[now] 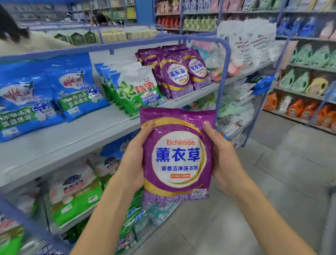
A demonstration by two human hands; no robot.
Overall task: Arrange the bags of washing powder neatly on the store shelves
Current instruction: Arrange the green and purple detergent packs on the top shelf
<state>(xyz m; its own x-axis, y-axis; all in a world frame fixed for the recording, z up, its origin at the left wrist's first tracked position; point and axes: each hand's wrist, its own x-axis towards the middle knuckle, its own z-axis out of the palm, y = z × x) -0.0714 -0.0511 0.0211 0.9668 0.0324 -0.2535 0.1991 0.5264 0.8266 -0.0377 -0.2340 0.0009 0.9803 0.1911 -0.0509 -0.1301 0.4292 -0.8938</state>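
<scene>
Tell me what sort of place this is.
A shop, probably a supermarket's laundry aisle. The shelf carries rows of blue washing powder bags, orange detergent bottles stand across the aisle, and the left hand and right hand hold a purple bag like the matching bags shelved.

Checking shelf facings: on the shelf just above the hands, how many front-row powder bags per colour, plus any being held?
Blue bags: 2
Green-and-white bag: 1
Purple bags on shelf: 2
Purple bag in left hand and right hand: 1
Total: 6; bags behind are uncounted
</scene>
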